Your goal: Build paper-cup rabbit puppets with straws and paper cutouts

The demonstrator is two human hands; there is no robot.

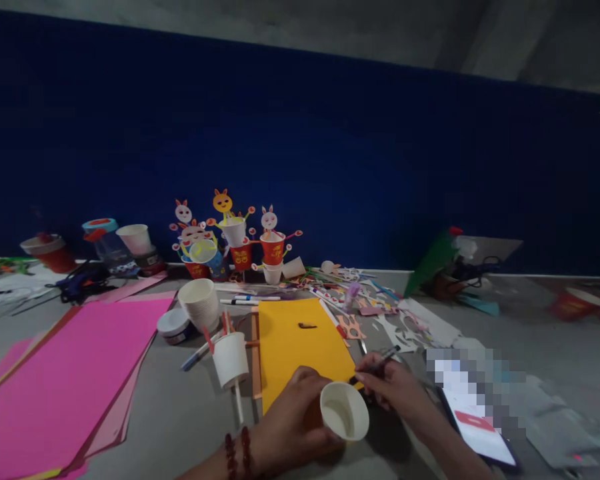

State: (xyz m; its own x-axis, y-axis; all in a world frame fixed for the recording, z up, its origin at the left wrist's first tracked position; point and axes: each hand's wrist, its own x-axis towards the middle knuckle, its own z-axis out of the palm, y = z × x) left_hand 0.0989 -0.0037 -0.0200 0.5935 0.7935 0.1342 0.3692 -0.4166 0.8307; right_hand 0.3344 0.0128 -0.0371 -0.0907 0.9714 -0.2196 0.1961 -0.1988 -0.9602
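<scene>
My left hand (300,413) is closed round a white paper cup (356,430), whose open mouth tilts up toward me. In my right hand (385,383) is a dark pen (387,355), its lower end close to the cup's right rim; I cannot tell whether it touches. Beyond both hands lies a sheet of yellow paper (295,353) with a small black pen cap (307,325) on it. Left of the sheet, a white cup with red straws (231,360) leans on the table. Behind that cup is a stack of white paper cups (199,303).
Pink paper sheets (85,360) cover the left side. Cup figures with animal faces (240,247) stand by the blue wall. Paper scraps (405,333) and pens are strewn at centre right. A phone (480,420) lies right of my right hand. A small jar (173,327) stands left.
</scene>
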